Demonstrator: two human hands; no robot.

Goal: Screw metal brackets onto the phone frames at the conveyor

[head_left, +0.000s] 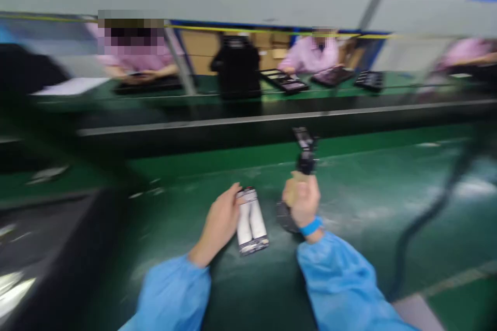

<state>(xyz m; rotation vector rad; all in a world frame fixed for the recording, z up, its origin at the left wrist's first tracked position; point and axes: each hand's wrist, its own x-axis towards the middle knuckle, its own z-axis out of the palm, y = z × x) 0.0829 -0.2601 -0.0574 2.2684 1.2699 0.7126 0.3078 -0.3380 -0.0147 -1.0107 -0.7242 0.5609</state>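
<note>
An opened phone body point(253, 222) lies on the green bench mat, with two long white strips inside and dark ends. My left hand point(223, 217) grips its upper left edge, fingers curled over the side. To the right, my right hand point(304, 199) is closed around a tan thing, blurred and mostly covered by the fingers. A black device on a stand point(305, 152) rises just beyond that hand; its kind is unclear. Beneath the right hand shows part of a dark round object point(286, 216). A blue band point(311, 226) circles my right wrist.
A dark tray point(73, 232) with pale items stands at the left. A black cable point(423, 217) runs down the right side. Beyond a raised ledge point(217, 123), several people in pink sit at another green bench with black trays point(285, 81).
</note>
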